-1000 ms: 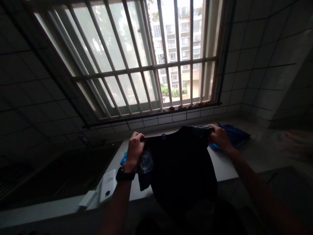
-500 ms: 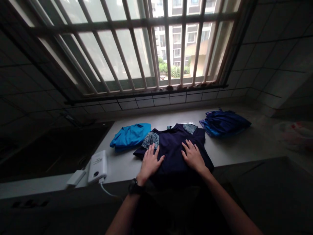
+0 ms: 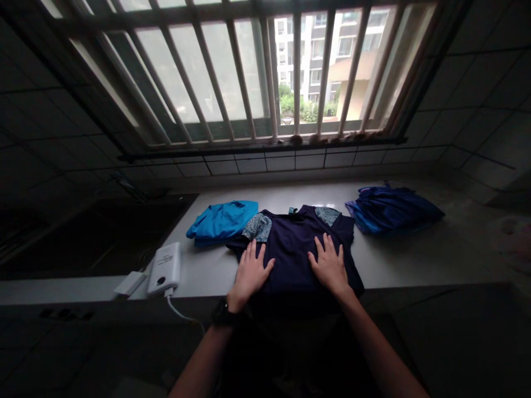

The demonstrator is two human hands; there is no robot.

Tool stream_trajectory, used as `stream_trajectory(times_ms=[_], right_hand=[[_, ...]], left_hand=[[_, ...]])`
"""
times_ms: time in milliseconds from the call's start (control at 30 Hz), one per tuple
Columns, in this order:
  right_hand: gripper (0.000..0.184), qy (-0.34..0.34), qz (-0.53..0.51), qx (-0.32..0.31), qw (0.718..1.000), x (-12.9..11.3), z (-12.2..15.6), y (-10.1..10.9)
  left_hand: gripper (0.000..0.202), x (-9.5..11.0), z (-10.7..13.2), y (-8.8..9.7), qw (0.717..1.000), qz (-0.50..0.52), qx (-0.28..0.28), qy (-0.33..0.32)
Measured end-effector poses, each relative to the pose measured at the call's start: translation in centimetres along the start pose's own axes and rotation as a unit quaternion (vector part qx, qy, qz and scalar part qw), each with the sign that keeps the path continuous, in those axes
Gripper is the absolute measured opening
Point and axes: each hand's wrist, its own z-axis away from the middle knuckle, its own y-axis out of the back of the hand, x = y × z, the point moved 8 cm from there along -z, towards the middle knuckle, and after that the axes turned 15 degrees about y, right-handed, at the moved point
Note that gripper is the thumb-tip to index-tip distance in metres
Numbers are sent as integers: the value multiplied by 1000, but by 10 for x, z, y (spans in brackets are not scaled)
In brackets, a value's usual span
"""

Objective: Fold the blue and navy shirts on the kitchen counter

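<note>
A dark navy short-sleeved shirt [image 3: 297, 249] with paisley-patterned sleeve cuffs lies flat on the white counter [image 3: 415, 260], its collar to the far side. My left hand [image 3: 250, 272] rests palm down on its left part, fingers spread. My right hand [image 3: 329, 264] presses flat on the right part in the same way. Neither hand grips the cloth. The shirt's lower part is hidden in shadow near the counter edge.
A folded bright blue garment [image 3: 222, 221] lies left of the shirt, and a pile of dark blue clothes [image 3: 392, 209] lies to the right. A white power bank [image 3: 164, 269] with a cable and a white adapter [image 3: 130, 283] sit near a dark sink [image 3: 83, 237]. A barred window [image 3: 232, 72] stands behind.
The shirt, held up by both hands a second ago, now lies flat on the counter. Both hands have let go and rest on it. The view has tilted down and steadied.
</note>
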Motion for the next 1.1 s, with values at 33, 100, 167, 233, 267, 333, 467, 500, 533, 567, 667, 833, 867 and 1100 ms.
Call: stream_trajectory(times_ms=[33,100,167,233,267,333,467,500,533,567,667,833,867,1100], right_hand=[[61,0,3,-6,1000,0,-1,0],[61,-2,6,-11,1000,0,-1,-1],[61,-6,8,-12,1000,0,-2,-1],[61,-8,11,-12,1000,-1,-3,-1],[61,-9,12,-12,1000,-1,-3,0],[61,-12,12,-17,1000,-1,-5,0],[62,-17,14,-30,999,-2,-5,3],[62,-19,16,-31,999,-2,-4,4],[62,-21,17,-32,999,-2,-2,5],[62,-24,18,-32,999,-3,0,5],[62,-31,21,-30,999,-8,10,4],[62,-26,34,-18,999,-13,23,5],[62,-24,35,-18,999,-11,23,7],[52,6,23,-19,1000,10,11,18]], left_hand=[[65,-1,-5,-4,1000,-1,-13,1],[66,-2,-17,-10,999,-3,-46,1],[68,-2,-29,-13,998,-6,-69,-2],[69,0,-37,-13,997,-8,-78,-9],[70,1,-38,-13,997,-8,-79,-11],[70,3,-39,-10,997,-5,-75,-13],[67,7,-29,0,998,9,-53,-22],[66,8,-25,3,999,12,-45,-27],[66,8,-21,5,999,16,-34,-32],[65,8,-16,7,999,19,-22,-34],[61,5,-1,11,999,33,21,-34],[57,3,9,10,996,68,45,-33],[57,3,9,10,996,74,42,-31],[56,-1,7,15,992,123,16,-17]])
